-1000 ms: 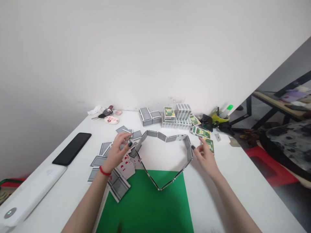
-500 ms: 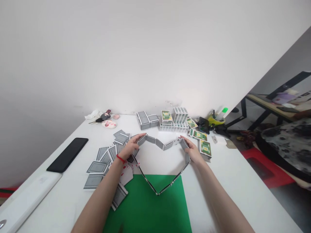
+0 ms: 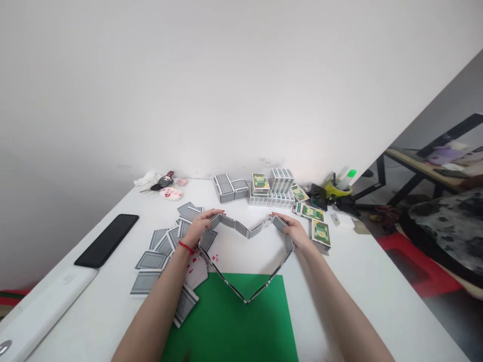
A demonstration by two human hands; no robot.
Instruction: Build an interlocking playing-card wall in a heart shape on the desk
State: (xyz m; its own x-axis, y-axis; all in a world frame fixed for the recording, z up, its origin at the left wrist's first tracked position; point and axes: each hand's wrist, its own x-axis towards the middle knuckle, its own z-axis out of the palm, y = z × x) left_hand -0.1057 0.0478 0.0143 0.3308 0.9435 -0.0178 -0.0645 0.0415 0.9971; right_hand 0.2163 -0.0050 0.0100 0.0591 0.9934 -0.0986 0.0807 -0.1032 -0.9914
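Between my hands is a heart-shaped loop of joined playing cards (image 3: 241,229), its point toward me over the green mat (image 3: 241,327). My left hand (image 3: 202,227), with a red string at the wrist, grips the loop's upper left curve, fingers along the outside. On the upper right curve, my right hand (image 3: 295,232) holds the loop in the same way. Loose playing cards (image 3: 153,260) with grey patterned backs lie spread under and beside my left forearm. Several face-up cards (image 3: 196,271) with red marks show near the left wrist.
Stacked card boxes (image 3: 271,199) and grey-backed card decks (image 3: 231,188) stand by the wall. More card boxes (image 3: 320,234) lie right of my right hand. A black phone (image 3: 107,240) and a white case (image 3: 49,306) are at left. A yellow holder (image 3: 337,190) stands at back right. Beyond the table sits a person (image 3: 449,226).
The upper left side of the card heart has shifted left with my left hand, so the loop is a little wider. My right hand has barely moved.
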